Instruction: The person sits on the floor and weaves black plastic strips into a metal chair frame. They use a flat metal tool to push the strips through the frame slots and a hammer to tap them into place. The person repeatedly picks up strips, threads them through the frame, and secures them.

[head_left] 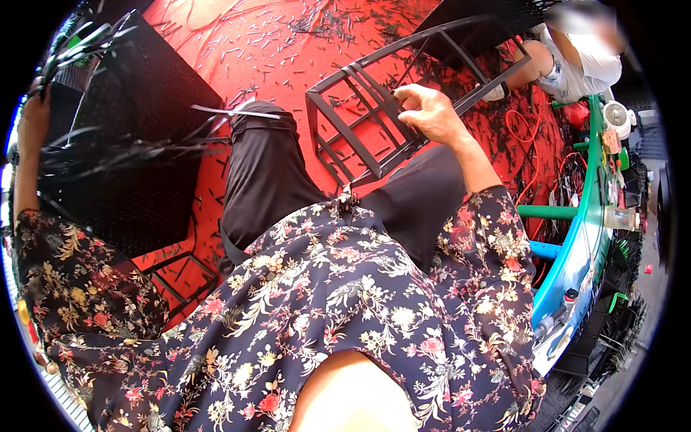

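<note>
At the far left, my left hand is raised beside a tall black woven panel, its fingers closed round a bundle of black plastic strips. Long loose strips trail across the panel, blurred by motion. My right hand hovers at a black metal frame that leans by my right knee. Its thumb and forefinger are curved with a gap between them, and nothing shows in them; whether it touches the frame I cannot tell.
Cut black strips litter the red floor covering. Another person sits at the upper right behind a dark woven piece. A green and blue bench runs along the right, with a small white fan and a jar there.
</note>
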Action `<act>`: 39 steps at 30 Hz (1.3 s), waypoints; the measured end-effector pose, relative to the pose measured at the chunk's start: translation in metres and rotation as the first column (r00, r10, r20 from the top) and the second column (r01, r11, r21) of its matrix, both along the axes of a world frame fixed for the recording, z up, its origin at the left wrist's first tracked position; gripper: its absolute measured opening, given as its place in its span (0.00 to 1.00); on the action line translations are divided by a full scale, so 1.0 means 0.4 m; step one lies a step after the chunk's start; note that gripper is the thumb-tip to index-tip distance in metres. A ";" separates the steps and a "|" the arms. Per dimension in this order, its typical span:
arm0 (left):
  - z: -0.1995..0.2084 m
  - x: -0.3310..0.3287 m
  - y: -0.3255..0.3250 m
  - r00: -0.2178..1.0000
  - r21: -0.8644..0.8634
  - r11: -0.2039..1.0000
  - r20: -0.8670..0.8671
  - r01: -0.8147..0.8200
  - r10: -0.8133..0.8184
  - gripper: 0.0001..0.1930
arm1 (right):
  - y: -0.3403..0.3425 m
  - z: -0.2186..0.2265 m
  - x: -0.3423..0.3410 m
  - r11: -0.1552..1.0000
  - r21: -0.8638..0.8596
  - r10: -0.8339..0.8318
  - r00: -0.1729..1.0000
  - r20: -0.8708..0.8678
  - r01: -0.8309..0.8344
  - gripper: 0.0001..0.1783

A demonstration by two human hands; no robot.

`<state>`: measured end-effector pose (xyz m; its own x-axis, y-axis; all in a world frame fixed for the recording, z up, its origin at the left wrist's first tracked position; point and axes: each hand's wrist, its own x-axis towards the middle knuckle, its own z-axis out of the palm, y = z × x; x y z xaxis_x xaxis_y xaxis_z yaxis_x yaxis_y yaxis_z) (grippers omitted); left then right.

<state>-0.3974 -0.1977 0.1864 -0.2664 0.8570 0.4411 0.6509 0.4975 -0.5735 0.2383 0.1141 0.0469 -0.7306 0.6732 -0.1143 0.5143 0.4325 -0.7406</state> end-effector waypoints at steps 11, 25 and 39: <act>-0.227 0.517 0.224 0.513 -0.008 0.986 0.855 0.165 -0.079 0.28 | -0.107 0.043 -0.005 0.964 0.118 -0.173 0.902 -0.396 0.237 0.20; -0.031 0.808 0.304 0.073 -0.044 0.828 0.997 0.559 0.003 0.14 | -0.251 0.174 -0.424 0.835 0.457 0.491 0.792 -0.364 -0.308 0.40; -0.059 0.706 0.260 0.024 0.213 0.819 0.964 0.534 -0.266 0.11 | -0.254 0.208 -0.509 0.491 0.852 0.532 0.712 -0.458 0.182 0.17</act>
<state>-0.1149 -0.0939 0.1627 0.0781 0.9969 -0.0034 0.7657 -0.0578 0.6406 0.0346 0.0124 0.1301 -0.4753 0.0209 0.8796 -0.0574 0.9969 -0.0547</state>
